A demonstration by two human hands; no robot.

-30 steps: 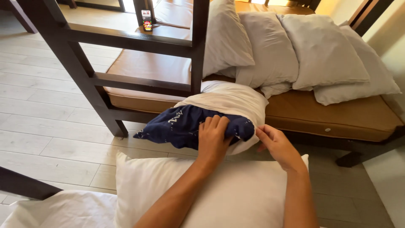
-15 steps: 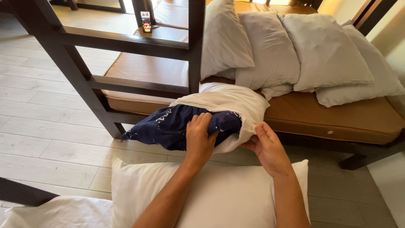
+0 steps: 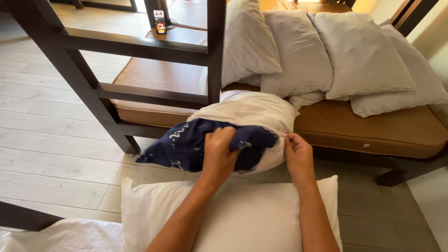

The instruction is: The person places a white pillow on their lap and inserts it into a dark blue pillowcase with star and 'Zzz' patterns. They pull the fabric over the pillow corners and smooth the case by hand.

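Crowding the brown mattress [image 3: 373, 126] behind the work are four grey pillows [image 3: 359, 56], leaning against one another, and a dark wooden bed frame [image 3: 140, 51] rises at the left with its post just beside the bundle. A white pillowcase [image 3: 252, 109] rests on the mattress edge, open toward the person, with a navy patterned pillow [image 3: 186, 142] partly inside it and its left end hanging out over the floor. The left hand [image 3: 221, 156] has its grip clenched on the navy fabric at the opening. The right hand [image 3: 298, 156] pinches the rim of the pillowcase. Nearest the camera lies a white pillow [image 3: 242, 219] under both forearms. Pale wooden floorboards [image 3: 51, 154] run underneath.
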